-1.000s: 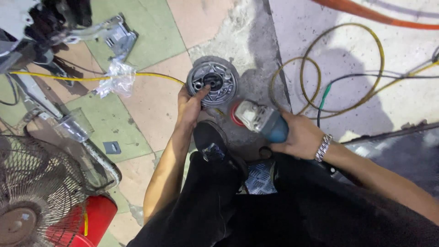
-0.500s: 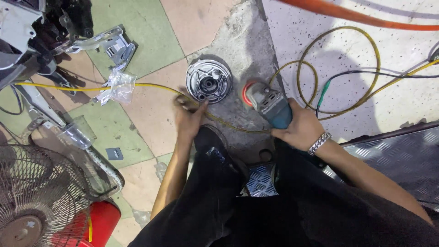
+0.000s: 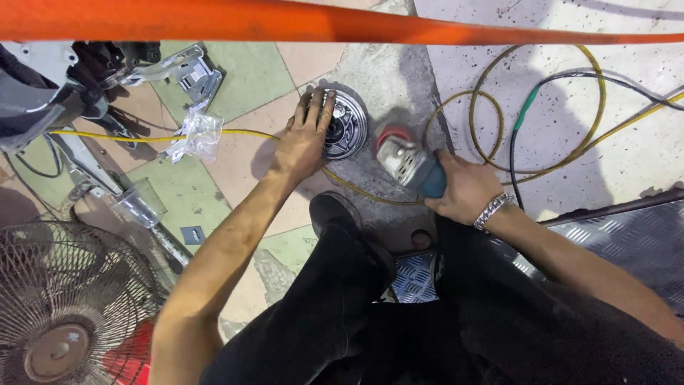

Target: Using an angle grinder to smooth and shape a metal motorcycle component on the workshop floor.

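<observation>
head view: left hand [image 3: 305, 142] on metal disc [image 3: 347, 127], right hand [image 3: 467, 189] around grinder [image 3: 407, 165]

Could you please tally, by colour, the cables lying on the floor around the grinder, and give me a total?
Yellow cable, looped beside the angle grinder and running under the left hand: 1
Black cable with a green sleeve: 1
Total: 2
The thick orange hose along the top edge is not counted as a cable.
</observation>
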